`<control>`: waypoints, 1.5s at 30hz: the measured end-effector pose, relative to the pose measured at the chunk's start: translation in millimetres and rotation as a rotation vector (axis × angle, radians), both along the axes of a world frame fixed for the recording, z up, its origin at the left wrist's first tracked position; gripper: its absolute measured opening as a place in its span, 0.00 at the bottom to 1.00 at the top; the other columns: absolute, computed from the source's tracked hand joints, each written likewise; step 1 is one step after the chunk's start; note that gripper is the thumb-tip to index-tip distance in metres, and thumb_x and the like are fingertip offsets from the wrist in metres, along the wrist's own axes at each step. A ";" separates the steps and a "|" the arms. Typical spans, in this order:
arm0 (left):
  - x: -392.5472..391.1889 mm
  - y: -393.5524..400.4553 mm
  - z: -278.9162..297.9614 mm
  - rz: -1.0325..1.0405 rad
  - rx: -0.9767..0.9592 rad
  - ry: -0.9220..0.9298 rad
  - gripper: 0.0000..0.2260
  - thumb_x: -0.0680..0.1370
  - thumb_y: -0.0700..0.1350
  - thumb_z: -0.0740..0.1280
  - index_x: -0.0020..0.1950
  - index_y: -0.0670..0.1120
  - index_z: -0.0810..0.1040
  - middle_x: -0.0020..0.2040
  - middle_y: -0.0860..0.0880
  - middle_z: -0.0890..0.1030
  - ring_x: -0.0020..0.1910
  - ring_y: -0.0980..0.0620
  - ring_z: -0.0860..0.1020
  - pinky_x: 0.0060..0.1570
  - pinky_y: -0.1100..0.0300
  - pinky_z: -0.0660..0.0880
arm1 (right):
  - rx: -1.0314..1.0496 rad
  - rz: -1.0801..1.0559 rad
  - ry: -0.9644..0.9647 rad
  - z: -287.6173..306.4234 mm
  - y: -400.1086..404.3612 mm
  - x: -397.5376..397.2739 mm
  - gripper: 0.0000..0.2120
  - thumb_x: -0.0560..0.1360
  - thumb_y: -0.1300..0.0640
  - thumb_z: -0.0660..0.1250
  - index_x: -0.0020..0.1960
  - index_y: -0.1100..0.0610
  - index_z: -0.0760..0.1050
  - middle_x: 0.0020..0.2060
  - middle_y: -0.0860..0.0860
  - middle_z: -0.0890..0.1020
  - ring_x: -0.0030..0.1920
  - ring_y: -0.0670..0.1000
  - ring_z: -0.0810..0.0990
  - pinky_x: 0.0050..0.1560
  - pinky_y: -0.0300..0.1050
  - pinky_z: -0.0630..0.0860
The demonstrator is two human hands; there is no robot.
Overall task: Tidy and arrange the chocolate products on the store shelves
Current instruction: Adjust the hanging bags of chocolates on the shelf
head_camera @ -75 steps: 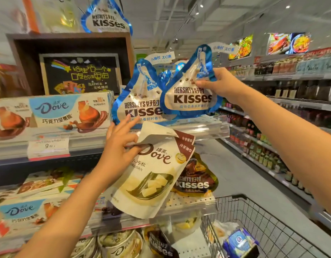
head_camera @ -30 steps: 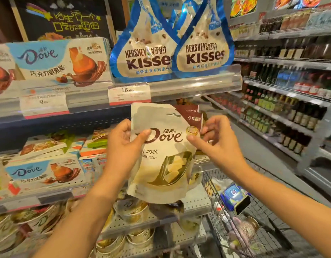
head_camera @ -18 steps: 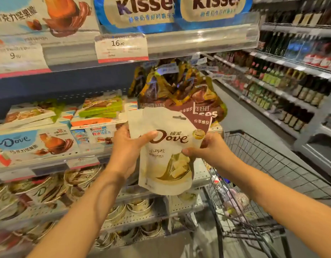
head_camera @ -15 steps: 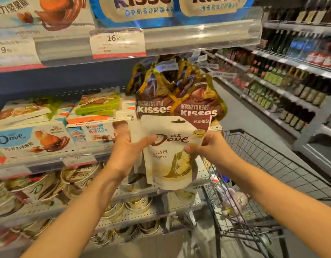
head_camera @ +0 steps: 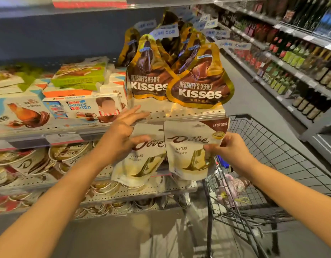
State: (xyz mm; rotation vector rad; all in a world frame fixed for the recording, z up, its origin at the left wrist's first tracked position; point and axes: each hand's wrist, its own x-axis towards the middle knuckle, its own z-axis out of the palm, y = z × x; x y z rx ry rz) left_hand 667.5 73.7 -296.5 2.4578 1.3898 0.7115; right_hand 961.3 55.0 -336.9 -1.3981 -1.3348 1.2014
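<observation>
Right hand (head_camera: 230,149) pinching one Dove pouch (head_camera: 189,153); left hand (head_camera: 122,138) open, fingers spread, against a second pouch (head_camera: 140,164).

Kisses bags (head_camera: 198,90) stand on the shelf (head_camera: 179,113), right of Kinder boxes (head_camera: 82,107).

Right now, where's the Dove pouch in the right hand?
Head view, right of centre: the right hand pinches the Dove pouch below the brown Kisses bags, beside a second Dove pouch.

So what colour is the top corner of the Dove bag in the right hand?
Dark brown corner, head view.
</observation>
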 end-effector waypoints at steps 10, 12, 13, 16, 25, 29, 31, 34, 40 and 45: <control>6.7 13.5 -20.1 0.072 0.160 0.295 0.35 0.76 0.65 0.51 0.55 0.36 0.80 0.55 0.38 0.81 0.56 0.39 0.78 0.70 0.57 0.45 | -0.084 -0.367 -0.144 -82.6 32.6 5.4 0.05 0.72 0.64 0.70 0.44 0.56 0.79 0.44 0.53 0.83 0.49 0.54 0.81 0.48 0.50 0.79; 4.9 13.8 -22.1 0.079 0.175 0.221 0.33 0.76 0.65 0.52 0.54 0.37 0.81 0.56 0.39 0.81 0.57 0.40 0.77 0.70 0.66 0.40 | -0.072 -0.422 -0.166 -91.7 42.4 4.4 0.05 0.71 0.63 0.71 0.47 0.58 0.80 0.45 0.54 0.83 0.49 0.54 0.81 0.50 0.52 0.79; 4.3 15.1 -21.5 0.093 0.174 0.163 0.32 0.76 0.64 0.54 0.55 0.38 0.81 0.57 0.40 0.80 0.59 0.41 0.77 0.69 0.69 0.38 | -0.058 -0.436 -0.170 -95.8 47.6 3.3 0.07 0.71 0.63 0.71 0.49 0.59 0.81 0.46 0.54 0.84 0.50 0.54 0.81 0.51 0.53 0.79; -0.9 23.1 -26.9 0.135 0.186 0.088 0.22 0.73 0.56 0.63 0.54 0.38 0.82 0.59 0.41 0.79 0.63 0.42 0.74 0.68 0.73 0.36 | -0.057 -0.449 -0.107 -103.9 59.6 -5.0 0.06 0.72 0.66 0.70 0.48 0.61 0.80 0.45 0.55 0.83 0.49 0.55 0.81 0.52 0.53 0.78; -7.5 31.4 -41.8 0.193 0.181 -0.041 0.20 0.71 0.54 0.70 0.61 0.47 0.79 0.64 0.47 0.75 0.73 0.46 0.60 0.70 0.68 0.42 | -0.139 -0.419 -0.067 -130.8 86.1 -25.6 0.05 0.72 0.64 0.70 0.48 0.63 0.79 0.42 0.55 0.82 0.43 0.51 0.80 0.35 0.38 0.73; -4.6 22.6 -35.9 0.082 0.180 -0.132 0.24 0.70 0.50 0.73 0.62 0.40 0.76 0.59 0.44 0.77 0.63 0.72 0.56 0.63 0.79 0.38 | -0.133 -0.362 -0.077 -131.7 81.4 -25.4 0.07 0.73 0.61 0.70 0.49 0.58 0.75 0.42 0.50 0.80 0.49 0.52 0.79 0.38 0.37 0.73; -1.8 21.2 -32.9 0.068 0.158 -0.157 0.21 0.70 0.44 0.74 0.60 0.38 0.77 0.57 0.43 0.79 0.57 0.80 0.54 0.62 0.81 0.38 | -0.073 -0.390 -0.164 -130.0 70.4 -23.0 0.19 0.71 0.59 0.72 0.59 0.57 0.70 0.53 0.52 0.77 0.56 0.51 0.75 0.51 0.42 0.74; 1.1 21.2 -29.9 0.137 0.200 -0.112 0.24 0.68 0.51 0.70 0.61 0.40 0.78 0.58 0.41 0.80 0.64 0.59 0.71 0.68 0.74 0.40 | 0.199 -0.535 -0.423 -127.2 36.6 -30.9 0.26 0.69 0.58 0.73 0.63 0.59 0.66 0.59 0.54 0.71 0.61 0.54 0.69 0.63 0.55 0.68; 1.7 21.5 -26.5 0.188 0.131 -0.132 0.24 0.66 0.50 0.71 0.59 0.41 0.79 0.58 0.42 0.79 0.65 0.47 0.73 0.70 0.72 0.43 | 0.118 0.064 -0.516 -134.9 24.5 -82.2 0.26 0.72 0.56 0.70 0.66 0.58 0.64 0.60 0.52 0.72 0.59 0.49 0.71 0.61 0.43 0.71; 4.3 18.6 -22.8 0.155 0.174 -0.090 0.24 0.67 0.50 0.70 0.60 0.41 0.79 0.56 0.40 0.80 0.59 0.55 0.73 0.68 0.75 0.41 | -0.020 0.087 -0.716 -142.0 64.4 -112.9 0.24 0.72 0.55 0.69 0.66 0.54 0.67 0.63 0.53 0.75 0.61 0.57 0.75 0.57 0.53 0.75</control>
